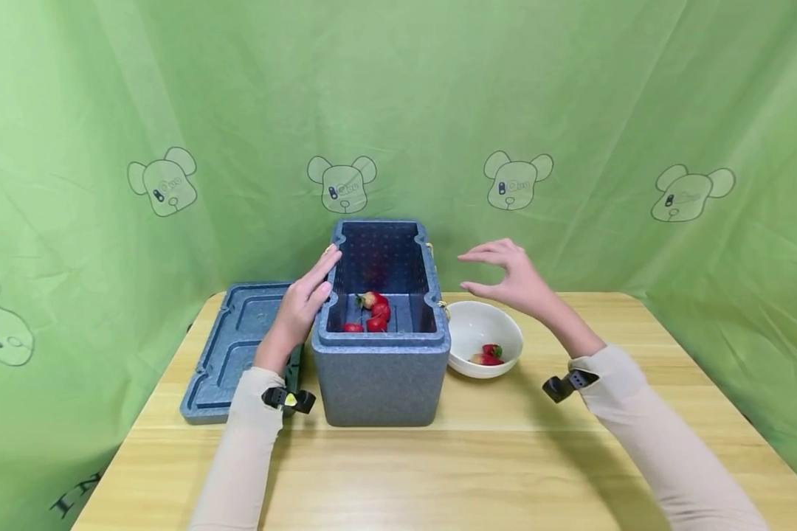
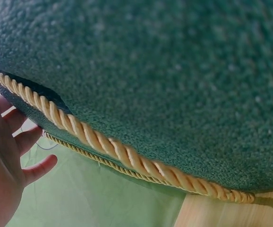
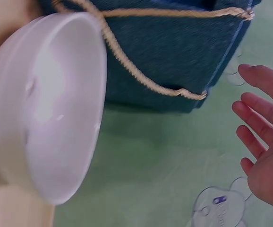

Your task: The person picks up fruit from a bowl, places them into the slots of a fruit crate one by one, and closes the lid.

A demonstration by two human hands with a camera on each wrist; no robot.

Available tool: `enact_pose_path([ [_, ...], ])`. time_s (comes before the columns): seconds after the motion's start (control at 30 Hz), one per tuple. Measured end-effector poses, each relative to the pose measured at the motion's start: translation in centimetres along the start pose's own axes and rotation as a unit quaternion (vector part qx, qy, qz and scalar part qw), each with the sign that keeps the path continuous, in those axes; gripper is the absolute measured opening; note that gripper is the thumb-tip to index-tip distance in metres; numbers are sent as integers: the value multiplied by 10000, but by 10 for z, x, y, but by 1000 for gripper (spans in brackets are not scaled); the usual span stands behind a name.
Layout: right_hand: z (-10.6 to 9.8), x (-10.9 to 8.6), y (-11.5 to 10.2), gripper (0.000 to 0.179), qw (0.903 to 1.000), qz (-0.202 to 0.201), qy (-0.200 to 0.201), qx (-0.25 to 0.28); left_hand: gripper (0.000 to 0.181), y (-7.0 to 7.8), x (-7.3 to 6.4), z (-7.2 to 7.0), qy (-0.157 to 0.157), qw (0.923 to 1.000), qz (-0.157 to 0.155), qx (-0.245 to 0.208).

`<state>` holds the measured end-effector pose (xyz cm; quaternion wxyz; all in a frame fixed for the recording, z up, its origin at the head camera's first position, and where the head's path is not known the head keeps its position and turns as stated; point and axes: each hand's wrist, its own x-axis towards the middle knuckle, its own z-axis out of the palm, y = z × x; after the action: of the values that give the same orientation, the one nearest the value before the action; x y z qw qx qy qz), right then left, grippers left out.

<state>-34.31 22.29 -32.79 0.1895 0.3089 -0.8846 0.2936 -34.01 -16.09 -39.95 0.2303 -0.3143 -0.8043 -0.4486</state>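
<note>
A blue-grey foam box (image 1: pixel 381 383) stands open on the table, several strawberries (image 1: pixel 377 323) lying on its floor. My left hand (image 1: pixel 300 299) rests along the box's left rim, fingers extended; the left wrist view shows the hand (image 2: pixel 4 156) beside a twisted yellow rope (image 2: pixel 113 146) on the box's side. Up in the air to the right of the box is my right hand (image 1: pixel 508 276), thumb and fingers spread apart with nothing between them. Below it a white bowl (image 1: pixel 465 324) holds a few strawberries (image 1: pixel 490 355). In the right wrist view the bowl (image 3: pixel 75 113) sits against the roped box side.
The box's lid (image 1: pixel 235 354) lies flat on the table to the left, partly behind my left forearm. Bare wood of the table (image 1: pixel 438 479) shows in front. A green curtain (image 1: pixel 412 88) with bear-head drawings hangs behind and at both sides.
</note>
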Motion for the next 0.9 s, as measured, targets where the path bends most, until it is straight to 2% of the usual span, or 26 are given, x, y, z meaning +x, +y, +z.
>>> enact_pose_path([
  [0.2, 4, -10, 21, 49, 9971, 211, -688, -262, 54, 0, 0, -2, 5, 10000, 2, -15],
  [0.4, 13, -26, 40, 47, 9913, 177, -1254, -362, 54, 1, 1, -1, -20, 10000, 21, -20],
  [0.67, 22, -44, 55, 42, 9834, 194, -1766, -372, 55, 0, 1, 0, 25, 9999, 105, 13],
  [0.9, 32, -53, 60, 42, 9747, 69, -2143, -633, 55, -1, 1, 0, 22, 9999, 115, 24],
])
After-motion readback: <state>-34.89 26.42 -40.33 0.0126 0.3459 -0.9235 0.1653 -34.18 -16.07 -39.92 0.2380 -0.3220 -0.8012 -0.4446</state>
